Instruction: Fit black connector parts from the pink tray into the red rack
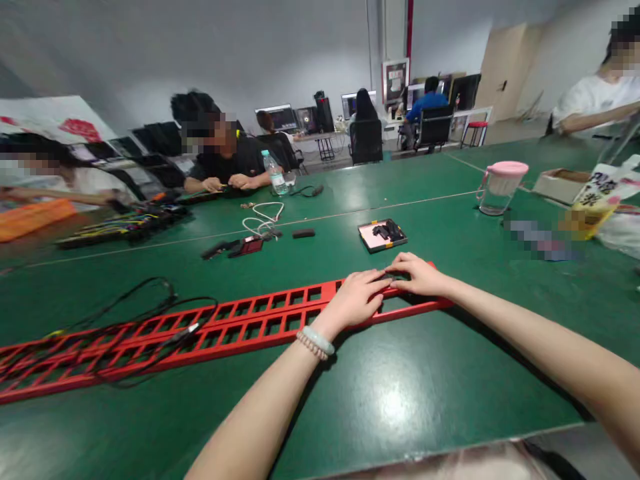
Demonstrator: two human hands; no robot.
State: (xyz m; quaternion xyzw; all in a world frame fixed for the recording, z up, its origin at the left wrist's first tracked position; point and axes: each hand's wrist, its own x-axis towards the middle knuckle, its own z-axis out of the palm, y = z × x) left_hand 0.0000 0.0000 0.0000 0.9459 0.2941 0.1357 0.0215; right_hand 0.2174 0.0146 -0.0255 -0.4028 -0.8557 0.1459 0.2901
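A long red frame (260,317) with two rows of rectangular openings lies across the green table, slightly tilted up toward the right. Over its right part is my left hand (356,297), wearing a bracelet, with its fingers bent and reaching rightward. My right hand (417,275) rests at the frame's right end, its fingers curled down and meeting the left fingertips. A small dark piece (389,278) shows in part between the fingertips of both hands; its kind is hidden. Black cables (145,333) lie over the frame's left half, one with a whitish connector.
Beyond my hands sits a shallow tray (367,238) with black parts. A pink-lidded cup (504,187), an open box (557,185) and a yellow pouch (595,200) stand at right. White cable (270,217) lies mid-table. Across the table a person (220,160) works near a bottle (277,175).
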